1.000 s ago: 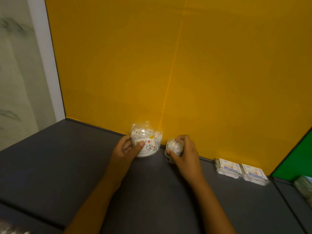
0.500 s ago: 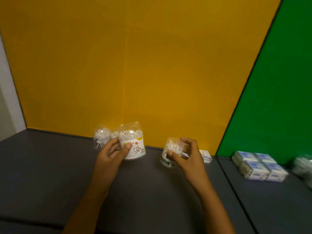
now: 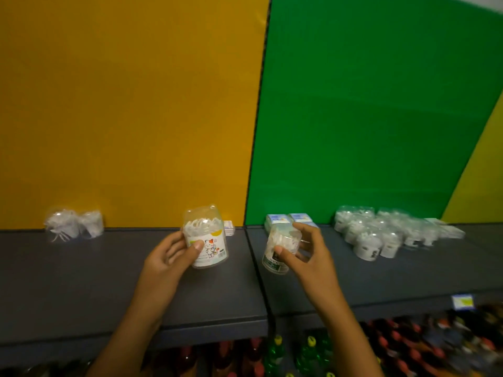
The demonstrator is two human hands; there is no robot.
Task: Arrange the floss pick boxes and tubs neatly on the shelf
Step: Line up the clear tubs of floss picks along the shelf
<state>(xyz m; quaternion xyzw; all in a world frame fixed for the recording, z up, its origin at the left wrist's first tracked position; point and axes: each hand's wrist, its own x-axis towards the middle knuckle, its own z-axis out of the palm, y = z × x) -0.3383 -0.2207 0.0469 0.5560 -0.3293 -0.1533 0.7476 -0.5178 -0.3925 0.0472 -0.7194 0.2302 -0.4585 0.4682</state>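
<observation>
My left hand point(image 3: 170, 261) grips a clear floss pick tub with a cartoon cat label point(image 3: 206, 239), lifted above the dark grey shelf point(image 3: 109, 281). A smaller clear tub with a dark green label point(image 3: 280, 248) is tilted in my right hand point(image 3: 307, 254), over the shelf's seam. Two clear tubs point(image 3: 74, 225) stand at the back left against the yellow panel. Blue-topped floss pick boxes point(image 3: 288, 220) sit at the back behind my right hand. A cluster of several tubs point(image 3: 381, 232) stands to the right by the green panel.
One small box point(image 3: 229, 227) peeks out behind the cat tub. Flat boxes point(image 3: 449, 229) lie at the far right of the shelf. A price tag point(image 3: 462, 301) hangs on the shelf's front edge. Bottles point(image 3: 307, 349) fill the lower shelf below.
The view has swung right, bringing the green panel and the tub cluster into sight. Both hands have carried their tubs rightward and away from the back wall.
</observation>
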